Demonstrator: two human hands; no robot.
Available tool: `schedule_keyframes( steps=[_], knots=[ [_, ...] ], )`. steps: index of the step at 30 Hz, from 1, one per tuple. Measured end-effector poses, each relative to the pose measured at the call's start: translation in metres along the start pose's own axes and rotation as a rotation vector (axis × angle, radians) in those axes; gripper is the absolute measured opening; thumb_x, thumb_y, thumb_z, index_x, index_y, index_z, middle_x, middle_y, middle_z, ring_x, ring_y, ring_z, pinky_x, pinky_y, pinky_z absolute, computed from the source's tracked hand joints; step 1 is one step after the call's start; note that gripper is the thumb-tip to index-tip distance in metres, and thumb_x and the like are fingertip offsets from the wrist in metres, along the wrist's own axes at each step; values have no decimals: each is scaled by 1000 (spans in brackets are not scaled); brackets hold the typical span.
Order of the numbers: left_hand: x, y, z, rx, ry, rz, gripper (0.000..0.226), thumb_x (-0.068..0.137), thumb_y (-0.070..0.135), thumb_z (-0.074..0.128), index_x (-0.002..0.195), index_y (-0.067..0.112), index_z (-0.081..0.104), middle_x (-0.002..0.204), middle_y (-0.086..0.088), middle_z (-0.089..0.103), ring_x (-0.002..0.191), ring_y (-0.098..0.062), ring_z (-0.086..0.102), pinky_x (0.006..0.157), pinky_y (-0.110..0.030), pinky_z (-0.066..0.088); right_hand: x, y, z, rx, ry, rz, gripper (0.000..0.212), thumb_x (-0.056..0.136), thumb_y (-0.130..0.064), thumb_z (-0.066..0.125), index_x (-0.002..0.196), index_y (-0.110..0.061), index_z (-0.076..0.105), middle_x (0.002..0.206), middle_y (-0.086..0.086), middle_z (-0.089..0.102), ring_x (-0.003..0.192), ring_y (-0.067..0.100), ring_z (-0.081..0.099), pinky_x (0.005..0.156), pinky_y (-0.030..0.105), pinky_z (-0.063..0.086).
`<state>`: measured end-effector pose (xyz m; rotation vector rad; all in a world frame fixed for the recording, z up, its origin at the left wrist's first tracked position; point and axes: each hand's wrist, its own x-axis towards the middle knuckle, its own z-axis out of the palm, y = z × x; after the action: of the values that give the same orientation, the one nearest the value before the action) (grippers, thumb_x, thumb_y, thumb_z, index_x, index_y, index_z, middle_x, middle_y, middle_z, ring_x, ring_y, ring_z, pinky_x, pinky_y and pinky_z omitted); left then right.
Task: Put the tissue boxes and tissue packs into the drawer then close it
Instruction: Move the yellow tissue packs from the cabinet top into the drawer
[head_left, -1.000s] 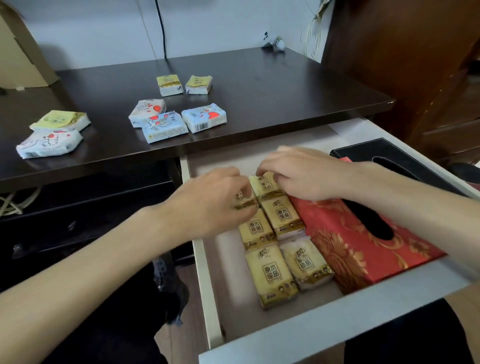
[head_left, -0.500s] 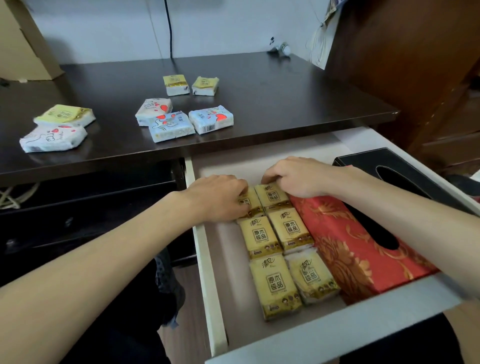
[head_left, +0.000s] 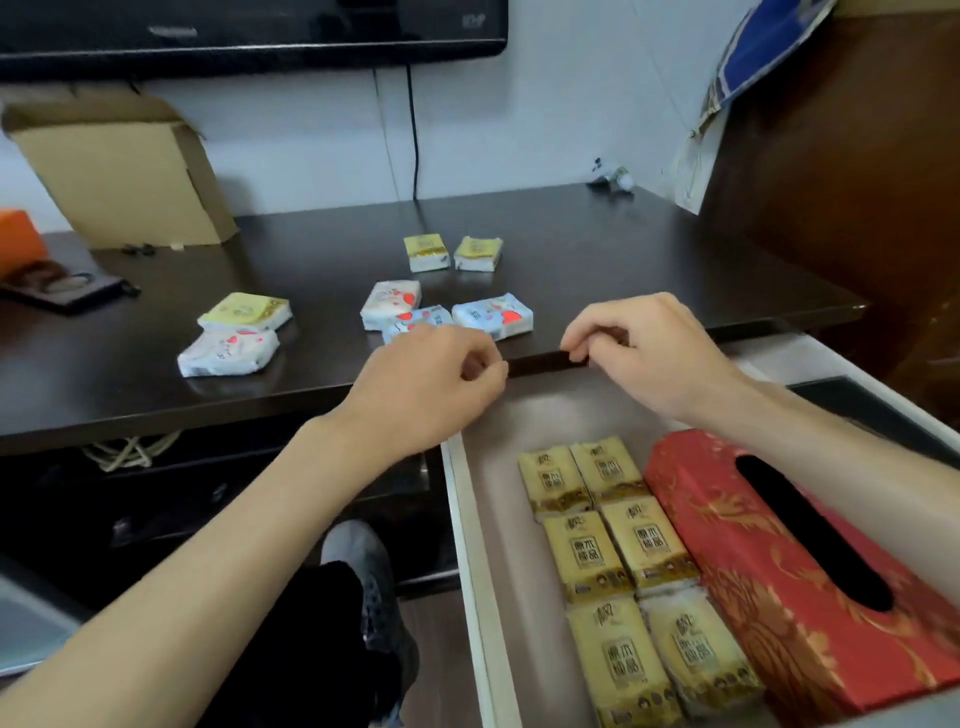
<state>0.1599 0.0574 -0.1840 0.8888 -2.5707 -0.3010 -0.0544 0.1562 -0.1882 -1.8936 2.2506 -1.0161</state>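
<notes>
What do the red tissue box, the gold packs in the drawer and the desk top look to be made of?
Red tissue box: probably fabric or printed card, with a gold woven-looking pattern. Gold packs: thin glossy plastic wrap, crinkled at the ends. Desk top: dark wood or laminate, semi-gloss, showing soft reflections.

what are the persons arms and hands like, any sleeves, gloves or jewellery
Both forearms are bare as far as the frame shows, with no sleeves in view. The left hand and right hand wear no gloves, and no rings, watch or bracelet are visible.
</notes>
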Motion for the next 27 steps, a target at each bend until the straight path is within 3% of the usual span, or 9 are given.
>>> schedule_keyframes(
  steps=[4, 8, 11, 13, 16, 20, 24, 27],
  knots=[
    [2, -32, -37, 4, 75, -148, 18, 86, 42, 52, 82, 36, 68, 86, 13, 70, 88, -20, 63, 78, -40, 52, 41, -34, 6, -3, -33, 0, 28, 84, -23, 54, 81, -44, 71, 78, -15, 75, 83, 16, 68, 81, 38, 55],
    [11, -61, -58, -12, 84, -219, 21, 87, 35, 54, 89, 29, 74, 90, 8, 72, 89, -20, 64, 80, -42, 54, 85, -56, 24, 8, -61, 14, 23, 88, -21, 58, 84, -40, 71, 82, -18, 72, 88, 17, 67, 81, 36, 53],
    [35, -79, -65, -2, 44, -246, 18, 86, 33, 55, 90, 29, 72, 94, 6, 72, 90, -21, 65, 84, -42, 54, 115, -59, 35, 12, -77, 64, 21, 92, -22, 58, 91, -40, 70, 101, -10, 72, 100, 20, 64, 87, 36, 50],
    [61, -89, -67, -15, 37, -260, 17, 86, 32, 56, 94, 30, 71, 99, 4, 71, 94, -21, 64, 88, -43, 53, 137, -53, 39, 31, -87, 118, 21, 95, -21, 58, 105, -32, 73, 120, -4, 72, 109, 20, 62, 92, 36, 48],
    [105, -104, -60, -48, 18, -260, 18, 89, 28, 60, 105, 23, 68, 109, 0, 68, 98, -20, 62, 90, -43, 54, 167, -36, 40, 18, -105, 181, 27, 96, -20, 62, 123, -21, 69, 130, 1, 69, 113, 20, 60, 92, 35, 48],
    [163, -126, -42, -34, 1, -243, 34, 87, 25, 68, 120, 17, 62, 121, -5, 64, 104, -21, 59, 91, -36, 52, 198, -15, 48, -33, -144, 193, 41, 93, -19, 72, 133, -15, 62, 139, 6, 63, 127, 25, 58, 94, 31, 45],
    [214, -143, -25, -40, -23, -214, 58, 83, 24, 76, 134, 13, 51, 137, -9, 53, 119, -25, 53, 86, -28, 42, 222, 2, 65, -56, -198, 155, 56, 85, -25, 82, 136, -13, 60, 140, 8, 58, 126, 24, 56, 92, 28, 42],
    [239, -150, -16, -6, -136, -196, 83, 79, 28, 80, 148, 15, 34, 152, -10, 39, 135, -30, 41, 101, -37, 39, 234, 11, 75, -54, -244, 122, 71, 82, -29, 85, 143, -12, 53, 144, 8, 55, 128, 25, 54, 100, 32, 43]
  ],
)
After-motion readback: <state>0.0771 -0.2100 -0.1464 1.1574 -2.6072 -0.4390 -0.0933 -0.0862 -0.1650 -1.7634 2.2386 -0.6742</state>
